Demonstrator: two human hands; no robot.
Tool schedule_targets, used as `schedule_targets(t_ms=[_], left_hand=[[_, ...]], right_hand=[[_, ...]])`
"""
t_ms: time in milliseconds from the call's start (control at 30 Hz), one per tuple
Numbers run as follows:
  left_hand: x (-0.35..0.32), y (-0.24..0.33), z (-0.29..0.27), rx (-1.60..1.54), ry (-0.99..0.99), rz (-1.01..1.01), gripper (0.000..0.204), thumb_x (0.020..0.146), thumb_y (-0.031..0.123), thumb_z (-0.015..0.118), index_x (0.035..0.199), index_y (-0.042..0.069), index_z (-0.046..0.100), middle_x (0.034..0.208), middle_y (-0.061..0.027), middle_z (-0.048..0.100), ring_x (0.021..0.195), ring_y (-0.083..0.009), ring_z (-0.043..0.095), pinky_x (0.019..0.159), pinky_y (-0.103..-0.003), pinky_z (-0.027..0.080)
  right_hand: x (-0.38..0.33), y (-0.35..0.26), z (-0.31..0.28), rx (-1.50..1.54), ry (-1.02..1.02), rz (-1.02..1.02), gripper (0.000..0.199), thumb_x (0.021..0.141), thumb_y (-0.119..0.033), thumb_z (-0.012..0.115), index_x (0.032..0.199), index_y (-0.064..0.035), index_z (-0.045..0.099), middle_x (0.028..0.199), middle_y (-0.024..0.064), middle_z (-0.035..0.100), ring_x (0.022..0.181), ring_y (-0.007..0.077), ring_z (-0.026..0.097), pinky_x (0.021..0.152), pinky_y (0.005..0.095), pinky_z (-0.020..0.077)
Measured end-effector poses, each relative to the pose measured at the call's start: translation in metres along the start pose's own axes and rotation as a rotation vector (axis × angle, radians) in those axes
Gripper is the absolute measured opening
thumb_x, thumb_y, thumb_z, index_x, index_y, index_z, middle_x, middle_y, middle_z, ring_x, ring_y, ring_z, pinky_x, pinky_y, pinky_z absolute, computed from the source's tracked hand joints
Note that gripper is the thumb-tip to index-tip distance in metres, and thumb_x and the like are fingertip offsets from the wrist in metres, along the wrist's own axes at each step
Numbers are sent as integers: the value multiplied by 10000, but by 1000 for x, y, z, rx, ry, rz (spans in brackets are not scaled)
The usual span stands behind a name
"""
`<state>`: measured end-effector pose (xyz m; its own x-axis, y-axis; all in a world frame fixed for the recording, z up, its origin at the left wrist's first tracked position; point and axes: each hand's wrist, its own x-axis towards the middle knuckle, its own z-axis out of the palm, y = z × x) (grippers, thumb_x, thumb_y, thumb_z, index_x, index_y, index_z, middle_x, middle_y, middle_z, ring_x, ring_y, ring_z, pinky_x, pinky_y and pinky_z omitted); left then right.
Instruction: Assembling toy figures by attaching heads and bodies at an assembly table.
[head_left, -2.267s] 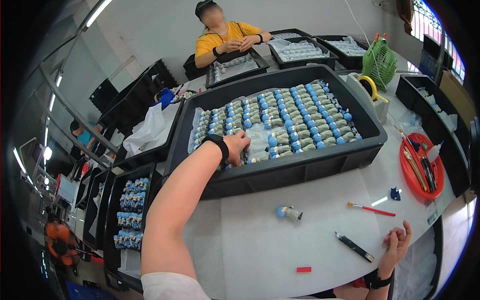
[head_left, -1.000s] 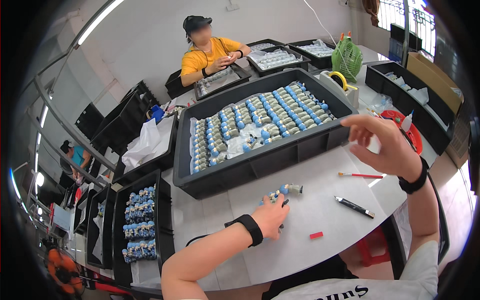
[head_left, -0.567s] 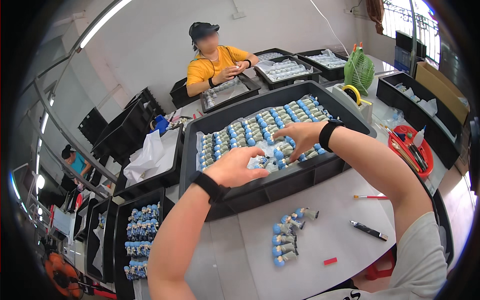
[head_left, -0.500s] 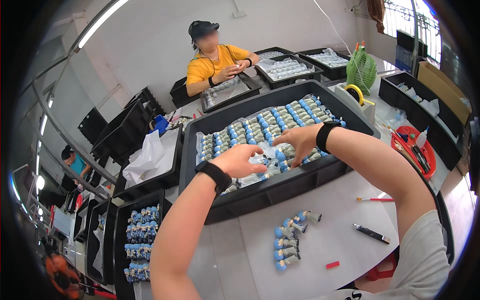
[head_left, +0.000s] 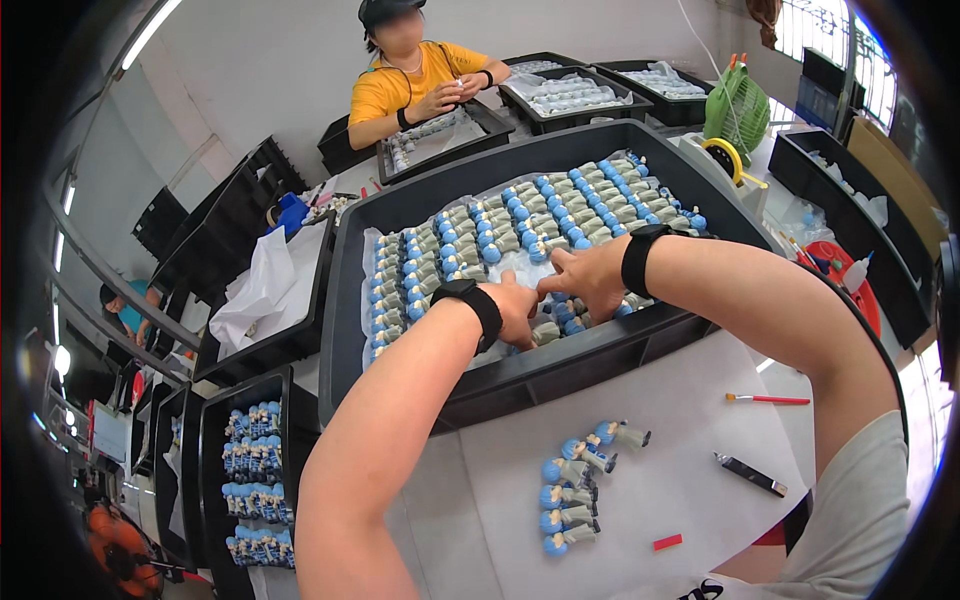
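Note:
A large black tray holds rows of small figurines with blue heads and pale grey bodies, lying on white sheeting. Both hands reach over its near side into a gap between the rows. My left hand points downward with its fingers bunched beside a figurine; whatever lies between the fingertips is hidden. Close against it, my right hand arches over several figurines, index finger stretched toward the left hand and the other fingers apart from it. On the table in front lie several loose figurines in a curved line.
Right of the loose figurines are a red-handled brush, a black pen-like tool and a red strip. A smaller tray of figurines stands left. Across the table, a person in yellow handles something small. A green fan stands far right.
My hands have come closer together and lower, the left moving right toward the right hand. Fingers that were spread are now drawn in among the figurines. The whole view has shifted slightly.

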<state>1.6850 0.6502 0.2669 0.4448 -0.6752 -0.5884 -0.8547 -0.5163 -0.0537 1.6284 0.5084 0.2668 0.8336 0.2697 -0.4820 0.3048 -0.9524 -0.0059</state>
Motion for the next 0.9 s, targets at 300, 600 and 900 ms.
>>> schedule_targets(t_ms=[300,600,900], left_hand=[[-3,3,1,-71,3,93,509,675,342,656,1073,42,551,1048,-200,536,922,-291,580,768,-377,482],[-5,13,-1,-126,61,75,434,686,248,662,956,-79,570,851,-181,608,678,-225,628,523,-276,533],[-12,-2,-2,-474,134,42,388,626,185,674,891,-76,563,752,-141,626,604,-185,620,520,-286,508]], right_hand=[[-2,-7,-5,-67,-38,-28,642,643,-273,708,1210,-244,408,1177,157,389,1095,340,431,875,431,415],[0,-8,6,-145,-1,-48,593,680,-174,664,1213,-258,418,1168,174,380,1066,339,452,837,416,446],[-34,10,-16,191,280,-128,729,474,-147,767,1126,-179,441,1050,165,387,973,342,452,803,396,416]])
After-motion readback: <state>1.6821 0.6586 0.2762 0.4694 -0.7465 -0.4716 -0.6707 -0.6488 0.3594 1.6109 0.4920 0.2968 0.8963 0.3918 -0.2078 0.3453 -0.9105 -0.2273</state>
